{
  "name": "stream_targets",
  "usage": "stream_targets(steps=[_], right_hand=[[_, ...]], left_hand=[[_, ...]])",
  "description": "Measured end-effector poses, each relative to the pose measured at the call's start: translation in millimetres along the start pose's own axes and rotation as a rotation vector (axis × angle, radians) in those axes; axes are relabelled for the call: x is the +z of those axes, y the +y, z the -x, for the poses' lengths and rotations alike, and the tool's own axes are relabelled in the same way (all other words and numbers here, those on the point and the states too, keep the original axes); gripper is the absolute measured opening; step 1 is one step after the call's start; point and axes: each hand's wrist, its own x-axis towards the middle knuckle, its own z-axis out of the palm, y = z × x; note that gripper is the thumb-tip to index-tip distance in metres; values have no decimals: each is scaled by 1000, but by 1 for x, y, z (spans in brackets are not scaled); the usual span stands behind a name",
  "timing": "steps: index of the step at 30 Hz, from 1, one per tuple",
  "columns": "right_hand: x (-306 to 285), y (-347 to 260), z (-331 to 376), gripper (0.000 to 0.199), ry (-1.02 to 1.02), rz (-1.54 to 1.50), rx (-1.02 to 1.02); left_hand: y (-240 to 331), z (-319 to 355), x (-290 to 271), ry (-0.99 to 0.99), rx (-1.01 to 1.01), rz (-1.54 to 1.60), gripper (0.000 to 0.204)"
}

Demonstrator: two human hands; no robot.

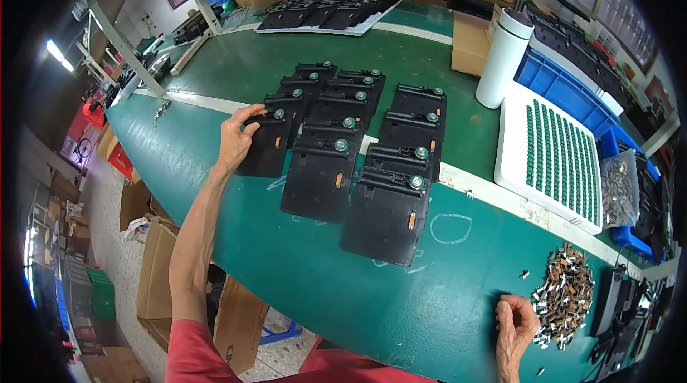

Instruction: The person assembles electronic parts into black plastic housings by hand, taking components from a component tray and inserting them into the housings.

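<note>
Three overlapping rows of flat black plastic panels lie on the green table [315,290], each with a small round green-and-silver part near its top edge. My left hand [236,136] grips the upper left corner of the nearest panel [266,147] in the left row. My right hand [515,322] rests on the table at the lower right, fingers curled, touching the edge of a pile of small metal clips [565,293]. Whether it holds a clip is unclear. The front panel of the right row [386,218] lies between the hands.
A white tray of small green round parts [554,158] sits at the right, with a bag of metal pieces [619,190] beside it. A white cylinder bottle [504,57], blue crates [565,86], cardboard boxes and more black panels [322,12] stand farther back.
</note>
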Motion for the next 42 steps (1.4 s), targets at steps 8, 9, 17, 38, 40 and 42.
stream_targets(steps=[8, 9, 17, 38, 40, 42], right_hand=[[0, -4, -1, 14, 8, 24, -44], [1, -4, -1, 10, 22, -1, -59], [7, -4, 0, 7, -6, -53, -52], [-7, 13, -9, 16, 14, 175, -265], [-7, 15, -10, 16, 1, 170, -297], [-8, 18, -12, 16, 0, 168, -332]], left_hand=[[-1, 4, 4, 0, 72, -78, 47], [1, 6, 2, -1, 74, -73, 47], [-1, 87, -96, 134, -86, -303, 45], [-14, 519, -202, -71, -1465, -660, 80], [-21, 528, -213, -114, -1447, -620, 74], [-3, 497, -201, -152, -1431, -616, 70]])
